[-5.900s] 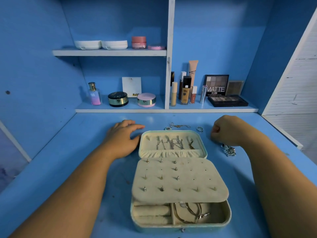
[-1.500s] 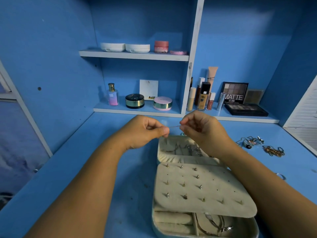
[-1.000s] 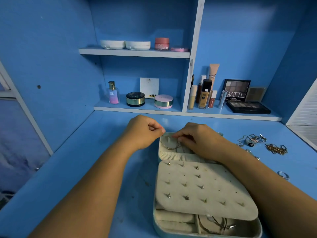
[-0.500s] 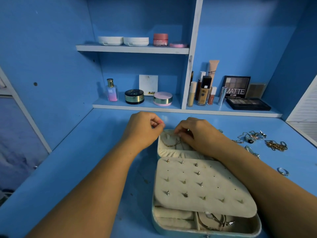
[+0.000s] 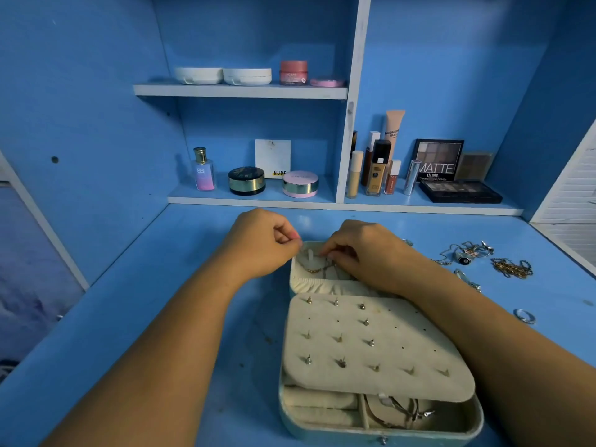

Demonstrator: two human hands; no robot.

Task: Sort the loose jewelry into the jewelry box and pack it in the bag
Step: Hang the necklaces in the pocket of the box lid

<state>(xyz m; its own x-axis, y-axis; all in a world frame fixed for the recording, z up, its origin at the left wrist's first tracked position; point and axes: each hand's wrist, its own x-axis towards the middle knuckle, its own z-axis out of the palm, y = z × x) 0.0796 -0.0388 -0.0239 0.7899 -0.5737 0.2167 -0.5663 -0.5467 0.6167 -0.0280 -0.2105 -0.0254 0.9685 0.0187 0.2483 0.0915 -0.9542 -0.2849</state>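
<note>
left hand [image 5: 261, 245] and right hand [image 5: 364, 250] both pinching one gold necklace [image 5: 314, 270] over one open jewelry box [image 5: 387, 434]

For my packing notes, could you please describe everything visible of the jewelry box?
The jewelry box is a rounded pale-teal case lined in cream velvety fabric, lying open on the desk. Its lid lies flat behind, with a gathered pocket. A earring panel, studded with earrings, covers most of the base; ring rolls and bracelets show beneath. The left hand and right hand pinch a gold chain inside the lid.
</note>
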